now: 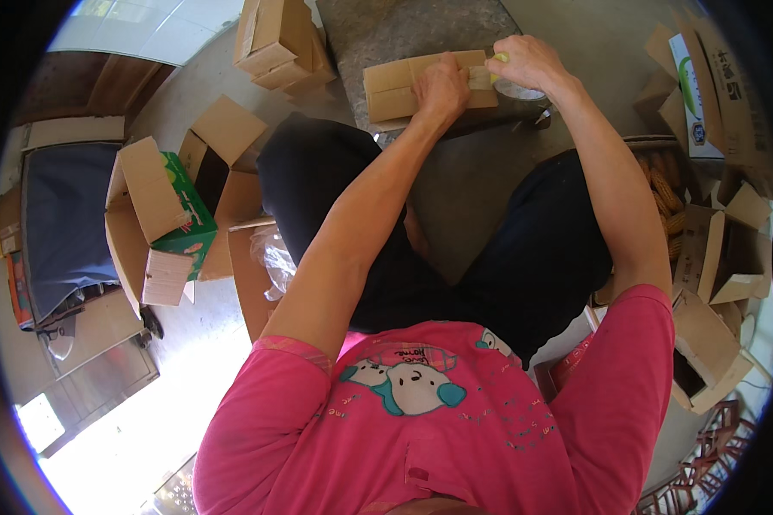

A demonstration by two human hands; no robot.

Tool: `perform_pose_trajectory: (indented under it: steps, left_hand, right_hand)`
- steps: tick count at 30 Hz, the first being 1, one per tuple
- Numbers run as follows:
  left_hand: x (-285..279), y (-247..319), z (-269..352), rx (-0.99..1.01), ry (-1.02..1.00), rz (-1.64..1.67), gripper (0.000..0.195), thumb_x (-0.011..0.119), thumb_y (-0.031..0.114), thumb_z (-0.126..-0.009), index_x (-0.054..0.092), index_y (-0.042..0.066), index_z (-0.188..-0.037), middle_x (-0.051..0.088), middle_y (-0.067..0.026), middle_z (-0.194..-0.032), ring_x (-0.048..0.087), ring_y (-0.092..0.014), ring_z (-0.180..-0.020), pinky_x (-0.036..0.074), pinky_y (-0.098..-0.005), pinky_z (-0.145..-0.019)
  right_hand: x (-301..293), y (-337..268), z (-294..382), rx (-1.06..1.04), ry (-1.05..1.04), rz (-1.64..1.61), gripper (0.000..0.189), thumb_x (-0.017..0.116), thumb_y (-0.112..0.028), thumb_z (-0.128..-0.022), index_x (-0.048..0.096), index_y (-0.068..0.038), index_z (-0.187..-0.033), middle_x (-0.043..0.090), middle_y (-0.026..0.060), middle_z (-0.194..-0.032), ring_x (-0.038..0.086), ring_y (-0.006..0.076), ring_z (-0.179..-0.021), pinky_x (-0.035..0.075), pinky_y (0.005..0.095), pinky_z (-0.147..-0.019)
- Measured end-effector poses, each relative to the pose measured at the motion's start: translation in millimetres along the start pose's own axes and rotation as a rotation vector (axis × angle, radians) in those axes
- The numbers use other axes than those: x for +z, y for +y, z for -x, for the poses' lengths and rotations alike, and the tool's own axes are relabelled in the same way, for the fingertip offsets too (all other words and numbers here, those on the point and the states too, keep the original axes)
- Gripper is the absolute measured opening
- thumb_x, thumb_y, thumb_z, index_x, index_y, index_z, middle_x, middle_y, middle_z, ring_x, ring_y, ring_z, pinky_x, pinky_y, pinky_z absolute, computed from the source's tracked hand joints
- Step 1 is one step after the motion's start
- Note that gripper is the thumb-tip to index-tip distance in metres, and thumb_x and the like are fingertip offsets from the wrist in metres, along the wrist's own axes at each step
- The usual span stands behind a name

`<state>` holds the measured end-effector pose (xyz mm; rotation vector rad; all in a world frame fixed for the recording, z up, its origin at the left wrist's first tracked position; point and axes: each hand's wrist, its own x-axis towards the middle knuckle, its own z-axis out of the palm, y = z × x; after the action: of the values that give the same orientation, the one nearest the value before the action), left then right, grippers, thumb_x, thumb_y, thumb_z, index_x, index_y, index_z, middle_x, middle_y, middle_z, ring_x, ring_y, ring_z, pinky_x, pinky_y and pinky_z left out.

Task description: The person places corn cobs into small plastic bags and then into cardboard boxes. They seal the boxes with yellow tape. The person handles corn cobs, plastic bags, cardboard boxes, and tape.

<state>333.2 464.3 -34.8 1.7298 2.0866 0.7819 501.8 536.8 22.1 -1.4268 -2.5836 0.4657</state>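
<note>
A small brown cardboard box [393, 90] lies on a dark stone-like slab [419, 26] in front of my knees. My left hand [441, 90] rests on top of the box, fingers curled over its upper face and pressing there. At the box's right end, my right hand [528, 61] grips a roll of clear packing tape [520, 90], which seems to sit in a holder with a yellow-green part [502, 57]. A strip of tape appears to lie on the box top beside that hand. My right fingers hide most of the holder.
Stacked cartons [283, 45] stand beyond the slab on the left. Open boxes, one green-printed [190, 206], crowd my left knee. On the right are corn cobs [667, 193], tall flattened cartons [734, 96] and an open carton [737, 251].
</note>
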Motion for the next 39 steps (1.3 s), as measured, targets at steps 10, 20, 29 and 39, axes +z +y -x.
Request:
perform_pose_trajectory:
  steps: [10, 20, 29, 39]
  left_hand:
    - [2.3, 5.8, 0.6, -0.028, 0.007, -0.015, 0.027, 0.062, 0.034, -0.09, 0.063, 0.007, -0.096, 0.069, -0.0239, -0.09, 0.064, -0.046, -0.091, 0.048, -0.0556, -0.08]
    - [7.6, 8.3, 3.3, -0.017, 0.044, -0.045, 0.025, 0.063, 0.03, -0.089, 0.06, 0.006, -0.094, 0.069, -0.0215, -0.091, 0.064, -0.045, -0.09, 0.048, -0.0545, -0.08]
    - [-1.3, 0.1, 10.1, 0.191, 0.01, -0.05, 0.036, 0.068, 0.022, -0.087, 0.053, 0.004, -0.115, 0.055, -0.0215, -0.13, 0.055, -0.041, -0.118, 0.046, -0.0525, -0.092]
    - [15.2, -9.2, 33.2, 0.583, -0.081, -0.309, 0.075, 0.056, 0.046, -0.094, 0.033, 0.001, -0.149, 0.032, -0.0201, -0.155, 0.025, -0.034, -0.147, 0.02, -0.0472, -0.119]
  right_hand:
    - [3.1, 10.4, 1.3, 0.012, -0.028, -0.005, 0.036, 0.06, -0.04, -0.083, 0.068, -0.006, -0.091, 0.068, 0.0191, -0.088, 0.064, 0.0384, -0.086, 0.049, 0.0475, -0.075]
    - [-0.1, 19.3, 3.5, 0.041, -0.125, -0.054, 0.038, 0.059, -0.041, -0.084, 0.068, -0.008, -0.099, 0.068, 0.0162, -0.107, 0.062, 0.0347, -0.105, 0.049, 0.0441, -0.087]
    - [1.2, 33.4, -0.9, 0.077, -0.257, -0.108, 0.038, 0.058, -0.041, -0.086, 0.066, -0.005, -0.096, 0.067, 0.0186, -0.1, 0.062, 0.0362, -0.098, 0.048, 0.0448, -0.081]
    - [2.4, 39.7, 1.1, 0.053, -0.309, -0.182, 0.049, 0.055, -0.05, -0.091, 0.064, -0.002, -0.094, 0.066, 0.0182, -0.096, 0.061, 0.0349, -0.095, 0.047, 0.0435, -0.082]
